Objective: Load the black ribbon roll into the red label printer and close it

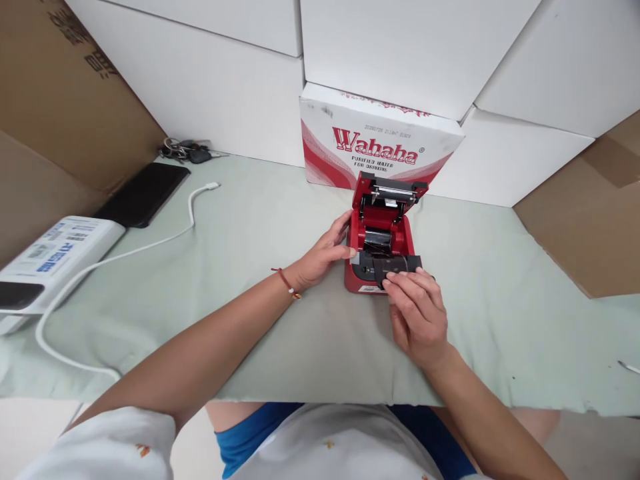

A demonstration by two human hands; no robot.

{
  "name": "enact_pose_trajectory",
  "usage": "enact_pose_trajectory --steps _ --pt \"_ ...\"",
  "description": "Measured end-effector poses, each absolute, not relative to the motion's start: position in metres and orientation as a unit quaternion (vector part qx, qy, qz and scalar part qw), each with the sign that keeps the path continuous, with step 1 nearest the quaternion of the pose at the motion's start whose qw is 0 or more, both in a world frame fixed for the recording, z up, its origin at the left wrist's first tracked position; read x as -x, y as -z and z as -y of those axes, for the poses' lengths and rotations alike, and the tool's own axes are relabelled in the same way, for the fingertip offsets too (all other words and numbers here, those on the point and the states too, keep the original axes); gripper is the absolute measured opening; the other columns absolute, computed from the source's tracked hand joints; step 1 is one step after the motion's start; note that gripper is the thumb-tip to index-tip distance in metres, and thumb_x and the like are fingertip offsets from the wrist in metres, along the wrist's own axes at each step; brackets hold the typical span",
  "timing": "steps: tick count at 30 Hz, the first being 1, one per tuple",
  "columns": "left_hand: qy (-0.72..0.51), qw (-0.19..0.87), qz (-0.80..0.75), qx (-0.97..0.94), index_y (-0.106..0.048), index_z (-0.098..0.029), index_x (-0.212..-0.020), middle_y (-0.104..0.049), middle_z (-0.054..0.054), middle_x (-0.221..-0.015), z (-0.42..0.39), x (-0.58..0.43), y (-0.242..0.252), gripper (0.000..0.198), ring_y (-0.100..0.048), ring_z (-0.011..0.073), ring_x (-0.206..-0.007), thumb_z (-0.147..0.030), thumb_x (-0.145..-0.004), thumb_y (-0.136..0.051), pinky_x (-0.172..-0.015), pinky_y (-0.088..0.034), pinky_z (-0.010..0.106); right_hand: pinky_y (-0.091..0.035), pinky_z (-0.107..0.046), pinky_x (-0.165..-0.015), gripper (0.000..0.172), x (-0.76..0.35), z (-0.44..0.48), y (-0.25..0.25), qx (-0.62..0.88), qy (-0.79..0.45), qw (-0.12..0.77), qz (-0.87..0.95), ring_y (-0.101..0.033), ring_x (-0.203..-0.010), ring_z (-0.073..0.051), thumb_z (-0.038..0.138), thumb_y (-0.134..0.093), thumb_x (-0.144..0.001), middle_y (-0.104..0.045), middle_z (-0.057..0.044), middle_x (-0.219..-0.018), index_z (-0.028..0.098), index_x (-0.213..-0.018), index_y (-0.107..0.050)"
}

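Note:
A small red label printer (354, 281) stands on the cloth with its lid (393, 190) raised. Inside lies a shiny black ribbon roll (377, 238). My left hand (327, 250) holds the printer's left side, its thumb on the front left rim and its fingers along the outer wall. At the front edge, my right hand (417, 310) grips a dark ribbon spool (393, 267) with black ends, its fingertips over the spool. The spool lies across the printer's black front part; whether it is seated there I cannot tell. The right thumb is mostly hidden.
Right behind the printer stands a white and red Wahaha water carton (380, 147). White boxes (225, 87) and brown cardboard (590, 207) wall in the table. To the left lie keys (187, 151), a black phone (145, 193), a white cable (145, 250) and a white device (60, 260).

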State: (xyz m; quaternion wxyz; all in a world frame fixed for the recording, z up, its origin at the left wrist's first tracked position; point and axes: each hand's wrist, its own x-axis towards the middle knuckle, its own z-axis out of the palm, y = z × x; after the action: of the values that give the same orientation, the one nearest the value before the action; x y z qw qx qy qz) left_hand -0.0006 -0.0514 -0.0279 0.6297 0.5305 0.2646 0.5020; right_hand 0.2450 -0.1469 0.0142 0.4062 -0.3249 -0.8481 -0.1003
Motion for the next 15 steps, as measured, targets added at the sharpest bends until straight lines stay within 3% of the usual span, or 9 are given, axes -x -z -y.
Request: enact_pose_trajectory --steps 4,9,13,15 --pt "-0.528 0.566 -0.326 -0.543 -0.05 -0.031 -0.167 -0.037 0.006 -0.187 0.045 0.003 0.02 0.086 -0.026 0.0376 -0.177 -0.056 -0.089 -0.077 -0.146 -0.019 0.058 -0.054 -0.05 -0.126 0.063 -0.243 0.147 -0.012 0.32 0.079 0.408 0.852 -0.071 -0.131 -0.025 -0.002 -0.059 -0.099 -0.082 -0.011 -0.135 0.02 -0.158 -0.063" --pt "-0.58 0.461 -0.402 -0.538 -0.057 -0.029 -0.16 -0.041 0.007 -0.186 0.011 0.002 -0.018 0.072 -0.025 0.0315 -0.178 -0.073 -0.103 -0.058 -0.146 -0.017 0.054 -0.05 -0.05 -0.129 0.059 -0.242 0.148 -0.012 0.314 0.061 0.41 0.854 -0.069 -0.134 -0.025 -0.003 -0.057 -0.098 -0.082 -0.012 -0.137 0.016 -0.153 -0.066" --pt "-0.578 0.479 -0.344 -0.564 -0.072 -0.023 -0.143 -0.07 0.011 -0.161 0.0 -0.005 -0.047 0.066 -0.058 0.032 -0.159 -0.073 -0.109 -0.044 -0.137 -0.04 0.052 -0.049 -0.048 -0.13 0.059 -0.243 0.148 -0.014 0.321 0.051 0.407 0.853 -0.07 -0.133 -0.023 -0.004 -0.058 -0.098 -0.082 -0.011 -0.136 0.018 -0.152 -0.066" --pt "-0.575 0.455 -0.343 -0.587 -0.075 -0.024 -0.141 -0.077 0.01 -0.151 0.009 -0.006 -0.049 0.064 -0.067 0.0315 -0.148 -0.071 -0.11 -0.045 -0.133 -0.045 0.052 -0.048 -0.047 -0.131 0.058 -0.243 0.149 -0.014 0.323 0.048 0.405 0.854 -0.07 -0.133 -0.023 -0.003 -0.057 -0.099 -0.082 -0.011 -0.136 0.018 -0.151 -0.067"
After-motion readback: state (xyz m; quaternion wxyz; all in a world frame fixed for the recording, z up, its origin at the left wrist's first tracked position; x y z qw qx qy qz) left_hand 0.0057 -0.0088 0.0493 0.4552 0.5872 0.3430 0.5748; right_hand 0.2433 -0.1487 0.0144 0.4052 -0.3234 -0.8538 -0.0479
